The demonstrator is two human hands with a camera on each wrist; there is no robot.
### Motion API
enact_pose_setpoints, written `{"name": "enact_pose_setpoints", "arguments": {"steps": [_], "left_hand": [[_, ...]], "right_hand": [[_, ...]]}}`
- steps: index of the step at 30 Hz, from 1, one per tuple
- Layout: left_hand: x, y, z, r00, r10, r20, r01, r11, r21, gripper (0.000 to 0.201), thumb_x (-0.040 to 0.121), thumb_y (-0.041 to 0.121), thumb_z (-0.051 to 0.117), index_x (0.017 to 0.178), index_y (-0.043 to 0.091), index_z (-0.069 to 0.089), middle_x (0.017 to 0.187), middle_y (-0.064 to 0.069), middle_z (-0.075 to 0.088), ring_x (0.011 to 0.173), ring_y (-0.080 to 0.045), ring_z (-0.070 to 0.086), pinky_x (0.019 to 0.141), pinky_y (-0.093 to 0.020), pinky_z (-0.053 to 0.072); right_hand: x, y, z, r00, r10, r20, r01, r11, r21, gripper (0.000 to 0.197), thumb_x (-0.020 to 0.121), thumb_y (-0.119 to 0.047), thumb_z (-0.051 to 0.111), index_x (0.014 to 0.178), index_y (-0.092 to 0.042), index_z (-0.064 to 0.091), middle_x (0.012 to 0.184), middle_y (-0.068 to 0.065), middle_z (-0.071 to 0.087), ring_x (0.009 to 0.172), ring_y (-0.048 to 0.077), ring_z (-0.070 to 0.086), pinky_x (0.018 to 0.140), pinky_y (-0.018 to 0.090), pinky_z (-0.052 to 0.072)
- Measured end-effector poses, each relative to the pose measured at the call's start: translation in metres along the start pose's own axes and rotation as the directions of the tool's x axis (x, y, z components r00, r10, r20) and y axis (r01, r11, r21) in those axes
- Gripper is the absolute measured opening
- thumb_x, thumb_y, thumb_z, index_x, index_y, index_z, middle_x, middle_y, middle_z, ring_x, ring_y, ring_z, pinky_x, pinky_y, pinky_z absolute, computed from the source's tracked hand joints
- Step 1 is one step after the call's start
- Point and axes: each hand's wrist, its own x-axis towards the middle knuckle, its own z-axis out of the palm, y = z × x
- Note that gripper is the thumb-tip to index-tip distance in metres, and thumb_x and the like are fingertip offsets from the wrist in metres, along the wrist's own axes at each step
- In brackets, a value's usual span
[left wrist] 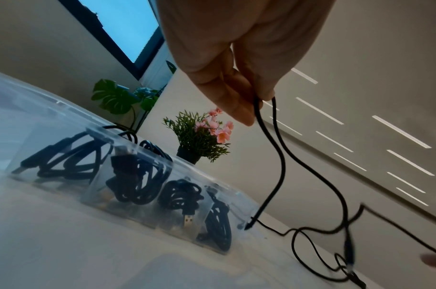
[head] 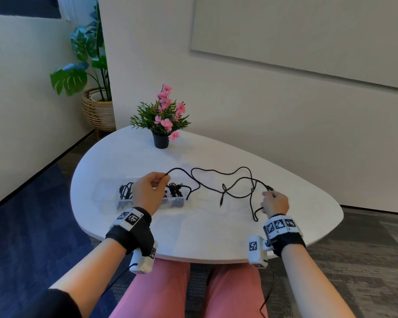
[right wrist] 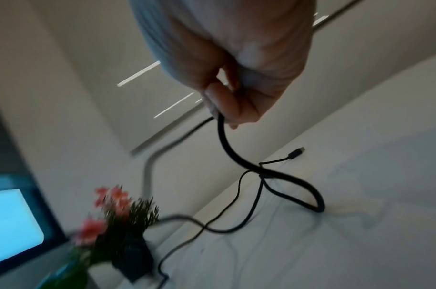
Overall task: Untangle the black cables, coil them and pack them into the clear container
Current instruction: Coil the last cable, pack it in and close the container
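Observation:
Loose black cables lie crossed over each other on the white table between my hands. My left hand pinches a bend of black cable above the clear container, with both strands hanging down from the fingers. Several coiled black cables sit in the container's compartments. My right hand grips another stretch of black cable at the right, which loops down onto the table. A free plug end lies on the table beyond it.
A small potted plant with pink flowers stands at the back of the table. A wall runs behind it. A large leafy plant in a wicker basket stands on the floor at the left. My knees are under the near table edge.

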Motion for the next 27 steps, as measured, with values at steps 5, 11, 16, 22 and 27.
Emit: {"name": "enact_pose_setpoints", "arguments": {"steps": [5, 11, 16, 22, 27], "left_hand": [[0.003, -0.002, -0.008, 1.000, -0.010, 0.025, 0.010, 1.000, -0.010, 0.009, 0.085, 0.028, 0.068, 0.088, 0.020, 0.069, 0.080, 0.002, 0.070, 0.076, -0.015, 0.066, 0.078, -0.037, 0.057], [-0.008, 0.008, -0.002, 0.999, 0.035, 0.041, -0.037, 0.998, 0.046, 0.016, 0.087, 0.033, 0.064, 0.088, 0.018, 0.069, 0.078, 0.004, 0.068, 0.073, -0.008, 0.062, 0.069, -0.019, 0.048], [-0.018, 0.007, 0.011, 0.947, 0.070, 0.313, -0.108, 0.989, 0.105, 0.010, 0.085, 0.025, 0.068, 0.090, 0.018, 0.072, 0.082, 0.007, 0.070, 0.077, -0.004, 0.064, 0.080, -0.022, 0.052], [-0.012, 0.022, 0.024, 0.900, 0.145, 0.410, -0.244, 0.949, 0.199, 0.025, 0.086, 0.030, 0.065, 0.109, 0.022, 0.067, 0.108, 0.001, 0.067, 0.091, -0.006, 0.058, 0.085, -0.021, 0.046], [-0.001, 0.053, 0.026, 0.922, 0.297, 0.248, -0.329, 0.939, 0.098, 0.062, 0.083, 0.033, 0.068, 0.136, 0.013, 0.041, 0.134, -0.005, 0.042, 0.120, -0.016, 0.043, 0.101, -0.029, 0.039]], "right_hand": [[0.011, -0.007, -0.015, 0.976, 0.209, -0.068, -0.179, 0.937, 0.301, 0.014, 0.094, -0.006, 0.043, 0.092, 0.000, 0.056, 0.061, 0.008, 0.052, 0.047, 0.018, 0.050, 0.035, 0.021, 0.046], [0.010, -0.025, -0.023, 0.984, 0.082, -0.156, -0.012, 0.915, 0.404, 0.021, 0.098, -0.015, 0.042, 0.108, -0.002, 0.055, 0.062, 0.005, 0.053, 0.048, 0.015, 0.051, 0.044, 0.027, 0.052], [-0.007, -0.052, -0.023, 0.978, -0.202, -0.052, 0.206, 0.900, 0.385, 0.021, 0.098, -0.015, 0.043, 0.110, -0.011, 0.061, 0.062, 0.003, 0.049, 0.052, 0.013, 0.047, 0.045, 0.021, 0.048], [-0.034, -0.083, -0.012, 0.853, -0.504, 0.133, 0.449, 0.840, 0.305, 0.020, 0.096, -0.018, 0.050, 0.103, -0.015, 0.068, 0.059, -0.001, 0.052, 0.054, 0.012, 0.047, 0.048, 0.023, 0.043], [-0.059, -0.097, 0.002, 0.682, -0.659, 0.317, 0.610, 0.752, 0.251, 0.018, 0.093, -0.021, 0.056, 0.100, -0.017, 0.072, 0.053, -0.014, 0.054, 0.054, 0.008, 0.047, 0.055, 0.022, 0.039]]}}
